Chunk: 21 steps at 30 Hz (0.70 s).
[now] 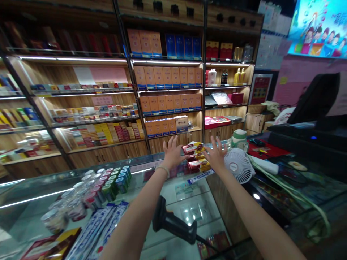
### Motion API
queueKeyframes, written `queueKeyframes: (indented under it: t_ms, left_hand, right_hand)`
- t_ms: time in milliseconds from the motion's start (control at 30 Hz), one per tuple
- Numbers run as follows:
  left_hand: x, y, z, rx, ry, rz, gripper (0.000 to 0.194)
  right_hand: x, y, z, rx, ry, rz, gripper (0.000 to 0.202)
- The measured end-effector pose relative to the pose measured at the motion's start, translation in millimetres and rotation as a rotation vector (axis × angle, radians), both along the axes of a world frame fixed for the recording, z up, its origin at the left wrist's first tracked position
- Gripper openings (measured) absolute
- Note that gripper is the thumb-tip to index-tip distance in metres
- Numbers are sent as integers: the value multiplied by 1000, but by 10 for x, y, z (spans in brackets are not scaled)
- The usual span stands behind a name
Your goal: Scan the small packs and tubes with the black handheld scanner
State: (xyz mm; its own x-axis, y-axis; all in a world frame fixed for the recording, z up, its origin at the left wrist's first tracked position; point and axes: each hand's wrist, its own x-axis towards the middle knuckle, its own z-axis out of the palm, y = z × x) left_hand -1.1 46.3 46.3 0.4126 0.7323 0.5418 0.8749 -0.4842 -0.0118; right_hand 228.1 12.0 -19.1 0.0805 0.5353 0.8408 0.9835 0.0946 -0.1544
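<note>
Both arms reach forward over a glass counter (176, 209). A small stack of red and yellow chocolate wafer packets (197, 156) stands between my hands at the counter's far side. My left hand (173, 153) is at the stack's left edge, fingers spread. On the stack's other side is my right hand (216, 155), its fingers apart too; whether either hand touches the packets is hard to tell. A blue and white stick packet (200, 177) lies just in front of the stack. Beneath my arms rests a black barcode scanner (175, 222) with its cable.
Rows of small cylindrical tubs (108, 186) and long blue-white packets (99, 224) lie at left. To the right are a white fan (238, 165), a green-white jar (239, 139) and a black monitor (314, 97). Stocked shelves (169, 90) line the back wall.
</note>
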Motion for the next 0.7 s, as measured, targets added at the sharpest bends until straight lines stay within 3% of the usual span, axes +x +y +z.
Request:
queueKeyframes:
  t_ms: [267,700]
  left_hand:
    - [33,342,-129,-77,-12,-40,57]
    - [93,595,-378,-81,34,-12,58]
  right_hand:
    - [-145,130,-61,-111,84,-88,27]
    - [-121,344,-296,-436,155,-2,55]
